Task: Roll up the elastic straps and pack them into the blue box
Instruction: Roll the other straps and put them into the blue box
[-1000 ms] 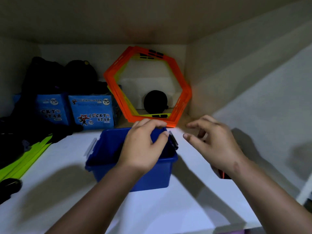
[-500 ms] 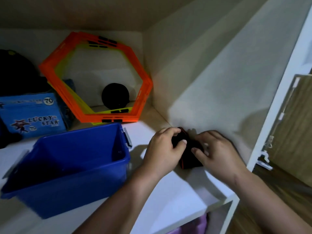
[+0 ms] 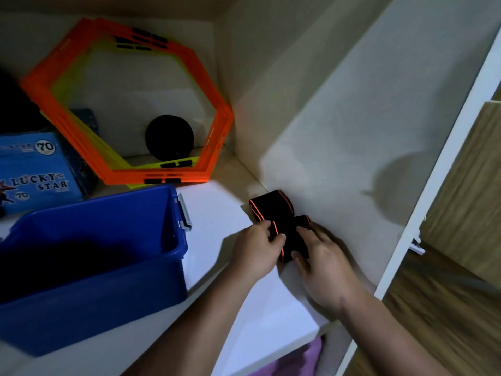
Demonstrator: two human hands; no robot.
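Observation:
A black elastic strap with orange edges (image 3: 273,210) lies on the white shelf against the right wall, partly unrolled. My left hand (image 3: 257,251) pinches its near part between thumb and fingers. My right hand (image 3: 322,264) presses on the strap's right side, fingers curled over it. The blue box (image 3: 173,240) stands open to the left of my hands, its inside dark; I cannot tell what is in it.
Orange and yellow hexagonal frames (image 3: 217,137) lean at the back, with a black round object (image 3: 169,138) behind them. A blue Lucky Star carton (image 3: 35,169) sits at the back left. The cabinet's right wall (image 3: 352,126) and shelf front edge (image 3: 298,346) are close.
My hands left the blue box, moved right to the strap by the wall and took hold of it. The strap now shows more unrolled length. The view has swung right and down.

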